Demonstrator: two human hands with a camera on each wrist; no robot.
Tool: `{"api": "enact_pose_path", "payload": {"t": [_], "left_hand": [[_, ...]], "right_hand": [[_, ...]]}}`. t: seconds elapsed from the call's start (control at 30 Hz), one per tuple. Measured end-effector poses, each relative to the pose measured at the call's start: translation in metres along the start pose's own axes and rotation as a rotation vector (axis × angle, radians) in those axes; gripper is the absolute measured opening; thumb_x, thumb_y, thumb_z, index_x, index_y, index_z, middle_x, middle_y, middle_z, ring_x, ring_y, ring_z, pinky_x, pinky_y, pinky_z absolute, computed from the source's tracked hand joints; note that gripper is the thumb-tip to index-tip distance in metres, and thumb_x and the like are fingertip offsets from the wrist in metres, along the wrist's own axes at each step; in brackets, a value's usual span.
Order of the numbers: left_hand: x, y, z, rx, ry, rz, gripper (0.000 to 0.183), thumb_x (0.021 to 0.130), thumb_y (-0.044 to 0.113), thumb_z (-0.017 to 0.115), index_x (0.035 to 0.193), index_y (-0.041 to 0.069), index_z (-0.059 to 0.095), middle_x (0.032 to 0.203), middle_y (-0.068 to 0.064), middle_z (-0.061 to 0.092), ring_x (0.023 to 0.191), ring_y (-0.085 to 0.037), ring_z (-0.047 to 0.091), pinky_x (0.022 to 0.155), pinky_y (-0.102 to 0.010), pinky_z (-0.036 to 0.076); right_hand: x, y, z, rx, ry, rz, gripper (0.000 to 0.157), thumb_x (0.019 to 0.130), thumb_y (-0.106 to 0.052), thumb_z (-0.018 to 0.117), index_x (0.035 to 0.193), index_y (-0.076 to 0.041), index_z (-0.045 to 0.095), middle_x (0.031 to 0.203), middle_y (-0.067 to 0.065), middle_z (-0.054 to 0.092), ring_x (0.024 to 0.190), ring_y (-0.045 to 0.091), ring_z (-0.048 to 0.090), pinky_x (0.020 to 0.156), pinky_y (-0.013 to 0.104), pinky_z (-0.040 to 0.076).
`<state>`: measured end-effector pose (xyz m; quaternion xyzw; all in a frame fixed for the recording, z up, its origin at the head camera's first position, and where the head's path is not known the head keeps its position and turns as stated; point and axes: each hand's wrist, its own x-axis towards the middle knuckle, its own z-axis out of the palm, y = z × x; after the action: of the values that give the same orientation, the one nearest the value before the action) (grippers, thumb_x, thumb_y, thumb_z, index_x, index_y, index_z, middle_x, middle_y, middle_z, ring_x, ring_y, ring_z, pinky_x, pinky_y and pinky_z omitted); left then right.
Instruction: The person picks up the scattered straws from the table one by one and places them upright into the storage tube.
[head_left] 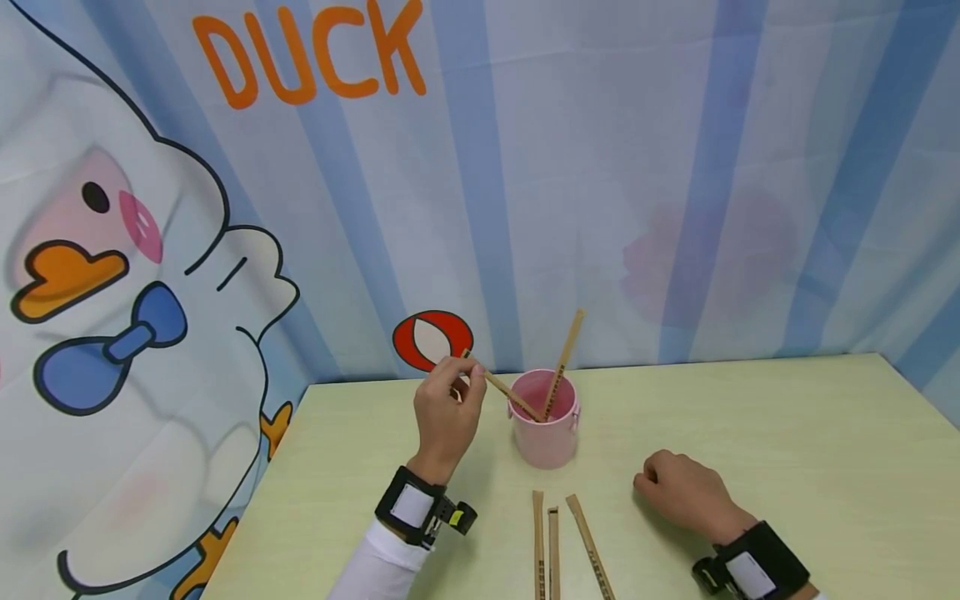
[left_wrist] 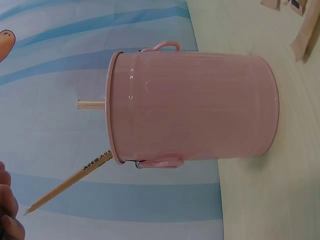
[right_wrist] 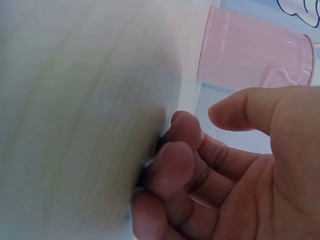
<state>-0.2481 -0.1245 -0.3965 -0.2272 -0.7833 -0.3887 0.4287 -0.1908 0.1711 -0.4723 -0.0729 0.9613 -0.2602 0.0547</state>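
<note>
So my left hand [head_left: 446,415] is loosely curled beside a stick [head_left: 513,397], right hand [head_left: 693,496] slack at lower right, both empty. Pale table [head_left: 780,417] below, blue-striped curtain [head_left: 562,167] up top.

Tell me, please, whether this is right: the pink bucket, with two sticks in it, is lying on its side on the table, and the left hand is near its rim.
One detail is off: the pink bucket is standing upright on the table, not lying on its side, as the head view shows. The two sticks and left hand are as you say.
</note>
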Motion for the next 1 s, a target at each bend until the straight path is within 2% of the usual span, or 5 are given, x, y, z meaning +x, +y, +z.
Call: {"api": "enact_pose_path", "payload": {"t": [0.37, 0.5, 0.67, 0.87, 1.0], "left_hand": [[-0.005, -0.002, -0.001, 0.003, -0.024, -0.008, 0.01, 0.089, 0.01, 0.061, 0.086, 0.005, 0.069, 0.074, -0.006, 0.064, 0.057, -0.012, 0.051, 0.047, -0.03, 0.048], [-0.01, -0.003, -0.003, -0.004, -0.055, -0.009, 0.011, 0.089, 0.01, 0.06, 0.084, 0.006, 0.068, 0.071, -0.005, 0.063, 0.056, -0.01, 0.05, 0.047, -0.029, 0.047], [-0.017, -0.004, -0.01, 0.034, -0.146, -0.047, 0.011, 0.09, 0.012, 0.061, 0.083, 0.007, 0.068, 0.073, -0.002, 0.064, 0.06, -0.007, 0.051, 0.05, -0.027, 0.048], [-0.03, -0.01, -0.018, 0.105, -0.322, -0.129, 0.009, 0.09, 0.013, 0.062, 0.084, 0.011, 0.069, 0.072, 0.002, 0.064, 0.062, -0.008, 0.052, 0.053, -0.027, 0.048], [-0.039, -0.016, -0.019, 0.128, -0.42, -0.178, 0.01, 0.091, 0.016, 0.062, 0.084, 0.014, 0.069, 0.071, 0.005, 0.062, 0.061, -0.006, 0.049, 0.053, -0.025, 0.046]], "right_hand": [[0.0, 0.0, -0.001, 0.014, -0.002, -0.005, 0.038, 0.088, -0.016, 0.054, 0.054, -0.018, 0.039, 0.049, -0.006, 0.03, 0.044, 0.011, 0.03, 0.045, 0.027, 0.022], [0.0, 0.0, 0.0, 0.012, 0.007, -0.004, 0.038, 0.087, -0.015, 0.054, 0.053, -0.019, 0.038, 0.049, -0.006, 0.029, 0.044, 0.011, 0.029, 0.044, 0.027, 0.021], [0.0, 0.0, 0.0, 0.008, 0.011, 0.003, 0.037, 0.087, -0.016, 0.054, 0.053, -0.018, 0.038, 0.049, -0.006, 0.029, 0.044, 0.011, 0.029, 0.044, 0.027, 0.021], [-0.001, -0.001, 0.0, -0.004, 0.018, 0.004, 0.036, 0.087, -0.015, 0.055, 0.054, -0.017, 0.041, 0.05, -0.005, 0.031, 0.045, 0.011, 0.032, 0.045, 0.027, 0.023], [-0.001, 0.0, 0.0, -0.01, 0.021, 0.003, 0.035, 0.087, -0.016, 0.055, 0.054, -0.017, 0.042, 0.05, -0.005, 0.032, 0.045, 0.011, 0.033, 0.045, 0.027, 0.023]]}}
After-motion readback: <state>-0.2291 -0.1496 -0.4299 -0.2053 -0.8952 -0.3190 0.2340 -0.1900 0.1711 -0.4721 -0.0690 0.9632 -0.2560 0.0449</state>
